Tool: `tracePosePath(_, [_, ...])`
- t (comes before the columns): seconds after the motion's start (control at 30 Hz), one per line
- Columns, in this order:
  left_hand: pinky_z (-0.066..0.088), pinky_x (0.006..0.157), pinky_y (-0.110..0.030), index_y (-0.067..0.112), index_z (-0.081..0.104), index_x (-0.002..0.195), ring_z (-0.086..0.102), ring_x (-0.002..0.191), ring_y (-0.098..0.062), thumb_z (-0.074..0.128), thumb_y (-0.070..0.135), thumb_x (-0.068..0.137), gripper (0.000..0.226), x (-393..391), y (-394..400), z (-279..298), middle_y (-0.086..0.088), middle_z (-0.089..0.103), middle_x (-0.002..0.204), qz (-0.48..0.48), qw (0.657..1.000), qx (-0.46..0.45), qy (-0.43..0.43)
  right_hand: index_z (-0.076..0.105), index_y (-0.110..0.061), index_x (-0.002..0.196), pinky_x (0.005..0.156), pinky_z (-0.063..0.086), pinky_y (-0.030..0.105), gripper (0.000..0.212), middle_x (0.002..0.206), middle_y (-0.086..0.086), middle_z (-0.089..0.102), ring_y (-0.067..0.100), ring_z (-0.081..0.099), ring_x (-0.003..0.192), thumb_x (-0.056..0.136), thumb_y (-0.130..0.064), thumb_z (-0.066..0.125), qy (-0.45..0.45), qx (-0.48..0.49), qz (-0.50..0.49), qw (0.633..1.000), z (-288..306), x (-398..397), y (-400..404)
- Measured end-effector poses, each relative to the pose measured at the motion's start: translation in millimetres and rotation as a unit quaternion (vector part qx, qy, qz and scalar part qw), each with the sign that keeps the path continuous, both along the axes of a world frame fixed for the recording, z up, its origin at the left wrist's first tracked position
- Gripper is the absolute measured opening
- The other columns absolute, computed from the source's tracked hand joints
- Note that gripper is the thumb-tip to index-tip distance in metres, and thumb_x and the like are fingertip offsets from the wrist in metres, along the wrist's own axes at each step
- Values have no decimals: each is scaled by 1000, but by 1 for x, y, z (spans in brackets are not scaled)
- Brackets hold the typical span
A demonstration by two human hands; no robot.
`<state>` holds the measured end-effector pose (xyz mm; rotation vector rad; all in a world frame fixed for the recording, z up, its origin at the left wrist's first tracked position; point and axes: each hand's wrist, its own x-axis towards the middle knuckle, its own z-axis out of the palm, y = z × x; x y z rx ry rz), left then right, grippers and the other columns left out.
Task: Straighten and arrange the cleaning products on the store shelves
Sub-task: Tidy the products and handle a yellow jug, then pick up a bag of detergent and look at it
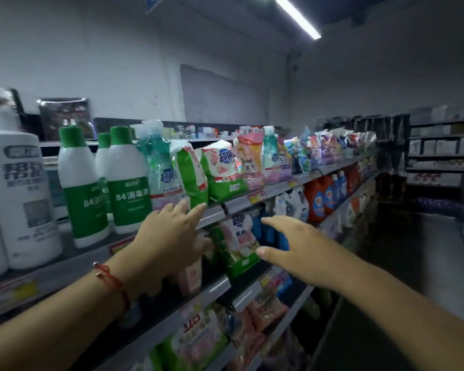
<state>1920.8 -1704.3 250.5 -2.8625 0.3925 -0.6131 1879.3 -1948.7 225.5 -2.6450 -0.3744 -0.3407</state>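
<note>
Beyond the left hand (169, 234), whose spread fingers reach the green detergent bags (220, 172) leaning on the top shelf (273, 190), the empty, splayed right hand (292, 239) approaches, so squaring those bags upright seems next.

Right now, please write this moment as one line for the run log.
phase: reaching | left hand: open, fingers at green detergent bag on top shelf | right hand: open, holds nothing | white 84 bottles: upright
</note>
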Motion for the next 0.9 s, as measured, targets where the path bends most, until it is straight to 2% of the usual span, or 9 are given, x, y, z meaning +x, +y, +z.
tracePosePath(0.1, [37,116,-41,29,13,162,35,148,-27,43,64,97,80,31,-14,5,-7,28,165,45,999,8,-19,30,-36,156,113,34,32,70,163,-11,28,13,35,145,94,-59,56,17,24,46,999,5,53,-17])
tracePosePath(0.2, [35,117,-39,28,17,162,30,151,-25,46,61,98,78,51,-22,3,-6,26,166,75,997,-15,-28,43,-32,149,100,40,29,62,152,-5,46,16,48,133,94,-56,58,18,92,78,993,18,103,-8])
tracePosePath(0.37, [33,118,-40,29,19,161,30,150,-26,49,59,97,76,81,-12,7,-9,25,166,119,990,-52,-52,61,-19,133,77,50,29,49,117,1,69,15,62,91,93,-49,63,-22,159,120,980,53,188,53])
tracePosePath(0.43, [31,121,-42,28,19,161,28,152,-27,48,58,98,75,93,-6,8,-10,22,167,128,988,-64,-65,52,-17,141,67,50,31,58,111,4,70,16,61,78,94,-49,62,-43,156,124,979,67,218,81])
tracePosePath(0.5, [31,121,-42,27,20,161,28,152,-26,46,57,100,73,104,-3,6,-10,22,168,127,986,-78,-79,42,-13,147,64,49,30,67,113,6,67,19,66,85,95,-50,60,-56,138,100,984,75,242,103])
tracePosePath(0.6, [40,114,-40,27,25,159,40,143,-25,44,55,99,69,127,3,-8,-7,33,163,104,984,-106,-98,51,-9,132,63,54,34,58,88,2,63,16,63,72,95,-52,61,-48,99,45,993,69,281,128])
tracePosePath(0.67, [42,111,-39,28,24,160,42,141,-23,48,56,98,72,142,9,-19,-3,37,160,89,980,-147,-105,54,-10,119,62,59,34,48,83,2,63,16,63,67,94,-50,63,-49,99,21,994,54,308,137])
tracePosePath(0.8, [39,112,-35,30,17,161,39,140,-17,56,52,96,79,165,10,-40,6,41,156,47,955,-249,-153,60,-10,107,52,37,23,10,90,2,62,14,56,71,99,-17,59,-136,124,28,982,44,327,131])
tracePosePath(0.9, [43,107,-32,33,11,162,47,135,-15,60,52,94,86,172,-1,-49,4,45,154,2,926,-343,-161,62,-11,97,44,31,13,8,74,-7,52,9,53,66,101,-11,54,-182,202,28,962,50,326,114])
